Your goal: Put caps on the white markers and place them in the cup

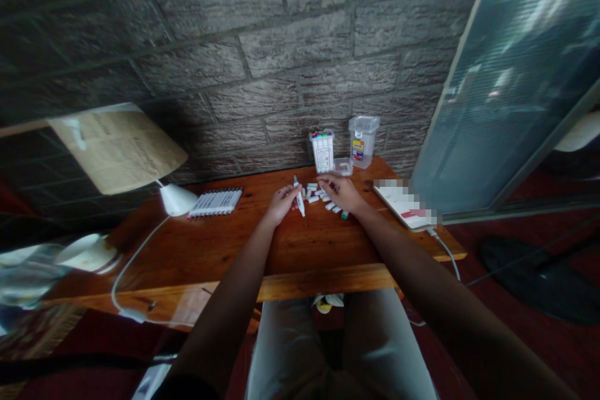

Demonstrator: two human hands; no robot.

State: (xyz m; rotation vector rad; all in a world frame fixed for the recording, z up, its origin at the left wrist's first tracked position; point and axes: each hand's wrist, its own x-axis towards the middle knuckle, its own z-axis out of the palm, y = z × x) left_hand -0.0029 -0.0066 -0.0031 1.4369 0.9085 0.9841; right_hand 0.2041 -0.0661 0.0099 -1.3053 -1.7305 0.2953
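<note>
My left hand (281, 205) is closed around a white marker (300, 202), which it holds nearly upright over the wooden table (225, 244). To its right lies a loose pile of short white marker caps (312, 199), one of them with a green end (345, 215). My right hand (340, 191) is over the far right part of this pile, its thumb and fingertips drawn together. Whether a small piece is between those fingertips is too small to make out. Part of the pile is hidden under the right hand.
A clear case of markers (322, 153) and a clear lidded box (364, 144) stand near the brick wall. On the left are a row of white markers (215, 202), a lamp (122, 150) and a white cup (89, 254). A white device (398, 200) with a cable lies right.
</note>
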